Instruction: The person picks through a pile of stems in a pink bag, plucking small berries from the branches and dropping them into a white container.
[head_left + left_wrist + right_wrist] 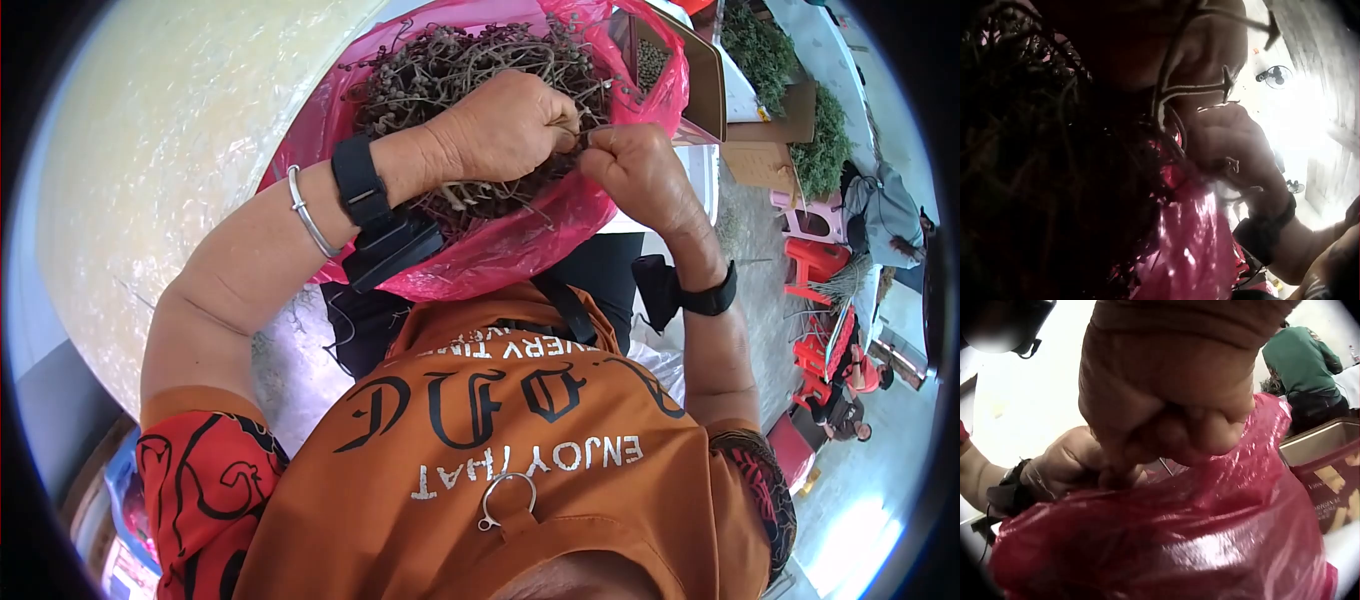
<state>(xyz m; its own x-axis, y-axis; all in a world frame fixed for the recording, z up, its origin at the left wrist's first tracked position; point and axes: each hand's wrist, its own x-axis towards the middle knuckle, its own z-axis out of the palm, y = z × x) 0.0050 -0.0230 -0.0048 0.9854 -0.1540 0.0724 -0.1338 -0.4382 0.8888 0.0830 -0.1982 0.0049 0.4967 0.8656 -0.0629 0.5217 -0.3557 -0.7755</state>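
Observation:
A pink plastic bag lies open on the person's lap, heaped with dried, branching plant stems bearing small round heads. Over the heap, the left hand pinches a thin stem between thumb and curled fingers. Close beside it at the bag's right side, the right hand has its fingers curled, fingertips meeting the left hand's at the stem. In the right wrist view a sliver of stem shows below the right hand's fingers. A forked stem crosses the left wrist view, where the heap is dark.
A cardboard box stands right of the bag, with small round pieces beside the bag's edge. Green plant bunches lie farther right, near red stools. A person in green is in the background.

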